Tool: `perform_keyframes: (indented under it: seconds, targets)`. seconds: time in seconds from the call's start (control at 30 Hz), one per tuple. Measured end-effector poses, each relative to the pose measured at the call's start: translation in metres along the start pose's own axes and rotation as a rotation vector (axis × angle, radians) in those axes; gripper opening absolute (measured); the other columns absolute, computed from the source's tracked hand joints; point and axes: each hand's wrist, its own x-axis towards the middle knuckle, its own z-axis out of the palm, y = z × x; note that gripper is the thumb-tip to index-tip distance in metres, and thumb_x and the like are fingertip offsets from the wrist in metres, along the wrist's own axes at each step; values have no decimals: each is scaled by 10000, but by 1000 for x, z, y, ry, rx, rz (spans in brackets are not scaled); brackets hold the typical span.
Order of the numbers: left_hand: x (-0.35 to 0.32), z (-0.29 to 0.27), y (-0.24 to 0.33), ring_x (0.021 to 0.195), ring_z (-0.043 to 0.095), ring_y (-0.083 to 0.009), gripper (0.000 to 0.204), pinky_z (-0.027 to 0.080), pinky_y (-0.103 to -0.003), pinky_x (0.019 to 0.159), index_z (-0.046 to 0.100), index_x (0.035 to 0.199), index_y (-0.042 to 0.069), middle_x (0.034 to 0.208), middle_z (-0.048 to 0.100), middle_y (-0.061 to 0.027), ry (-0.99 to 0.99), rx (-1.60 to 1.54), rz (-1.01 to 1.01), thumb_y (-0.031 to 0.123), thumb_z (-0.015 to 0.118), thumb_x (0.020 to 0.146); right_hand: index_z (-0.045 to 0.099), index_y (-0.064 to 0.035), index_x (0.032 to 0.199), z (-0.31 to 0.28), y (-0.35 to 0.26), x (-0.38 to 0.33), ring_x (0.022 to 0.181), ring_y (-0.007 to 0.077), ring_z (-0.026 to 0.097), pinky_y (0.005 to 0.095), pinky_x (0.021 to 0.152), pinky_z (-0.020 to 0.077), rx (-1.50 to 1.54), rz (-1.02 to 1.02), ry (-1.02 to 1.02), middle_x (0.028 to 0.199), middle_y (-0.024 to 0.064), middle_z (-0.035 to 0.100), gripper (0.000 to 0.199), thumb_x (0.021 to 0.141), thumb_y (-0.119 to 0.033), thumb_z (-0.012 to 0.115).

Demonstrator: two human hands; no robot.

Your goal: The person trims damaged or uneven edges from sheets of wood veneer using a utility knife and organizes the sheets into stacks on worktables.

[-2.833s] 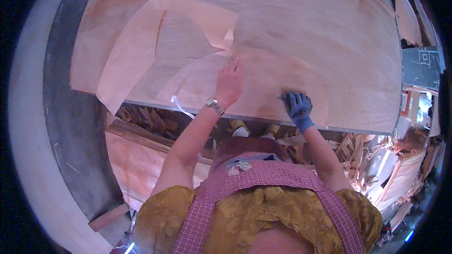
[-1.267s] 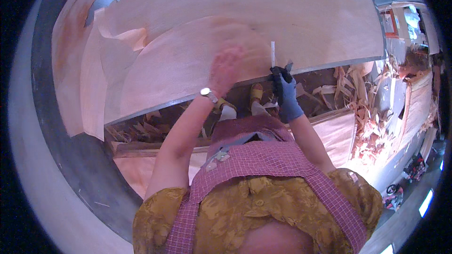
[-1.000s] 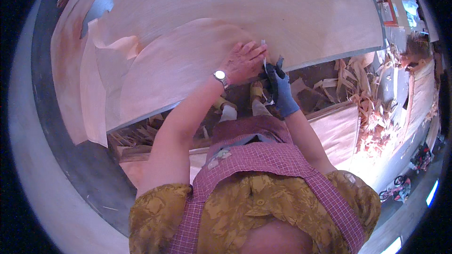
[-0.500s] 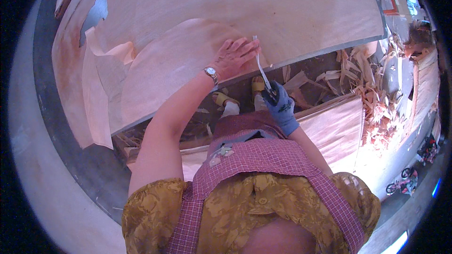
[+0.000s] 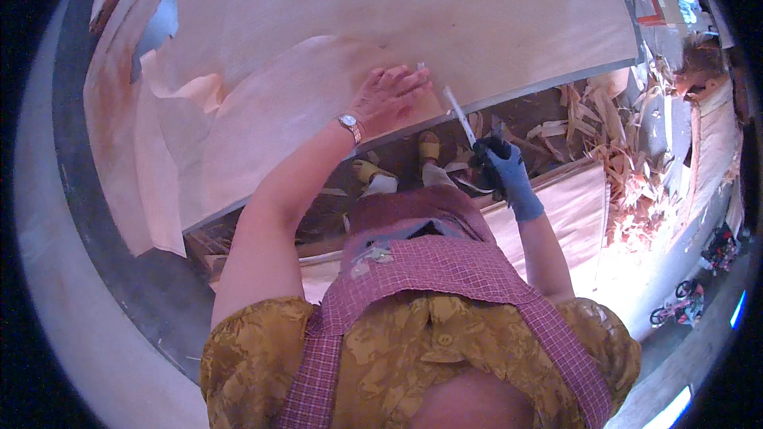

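Matt wood sheet [image 5: 509,24]; cloth apron [image 5: 437,270]; shiny metal watch [image 5: 348,121]

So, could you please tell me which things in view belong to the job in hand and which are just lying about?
Job in hand:
veneer sheet, under the left hand
white strip, in the gloved right hand

Seemingly lying about:
wood scraps
pink wheeled object

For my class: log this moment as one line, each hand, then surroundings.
left hand: bare, resting on wood veneer sheet | right hand: blue-gloved, holding white strip | nearby: veneer scraps
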Motion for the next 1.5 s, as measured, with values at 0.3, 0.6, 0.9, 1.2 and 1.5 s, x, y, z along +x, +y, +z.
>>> perform_keyframes:
  seconds: [0.3, 0.6, 0.9, 1.2, 1.5]
  targets:
    - [-15, -54, 33, 795, 609, -86, 262, 468, -250, 736, 652, 1022, 66, 923, 670, -21, 25, -1752, -1076, 302, 652, 907, 631, -23, 1156, 97, -98, -22, 571, 98, 619, 225, 455, 456, 90, -18, -125, 874, 55, 694, 273, 934, -182, 613]
    - [-113, -122, -61, 774, 593, -54, 73, 477, -218, 677, 636, 923, 62, 845, 647, 14, 320, -1488, -722, 115, 675, 891, 606, -37, 1238, 200, -82, -1, 1013, 129, 622, 260, 771, 516, -529, -422, 219, 1200, 47, 644, 318, 934, -126, 588]
    - [-180, -144, -94, 674, 492, -8, 138, 388, -191, 582, 605, 827, 99, 757, 576, 61, 510, -1737, -794, 178, 715, 856, 612, 33, 1143, 354, -110, -28, 723, 137, 637, 267, 654, 511, 78, -181, -157, 914, 83, 681, 284, 903, -114, 648]
    - [-229, -158, -164, 915, 603, -145, 281, 479, -283, 765, 577, 1143, 58, 1053, 639, -35, 691, -1578, -1021, 147, 640, 884, 660, 9, 1052, 398, -143, -51, 607, 84, 586, 226, 548, 463, -197, -99, -84, 768, 45, 672, 229, 909, -171, 651]
    - [-263, -113, -178, 1385, 323, -295, 610, 230, -450, 1165, 381, 1393, 11, 1469, 379, -155, 278, -170, -586, 118, 601, 834, 671, -25, 1039, 439, -147, 58, 531, 80, 546, 206, 452, 391, -36, -122, -267, 739, 51, 670, 222, 918, -205, 624]
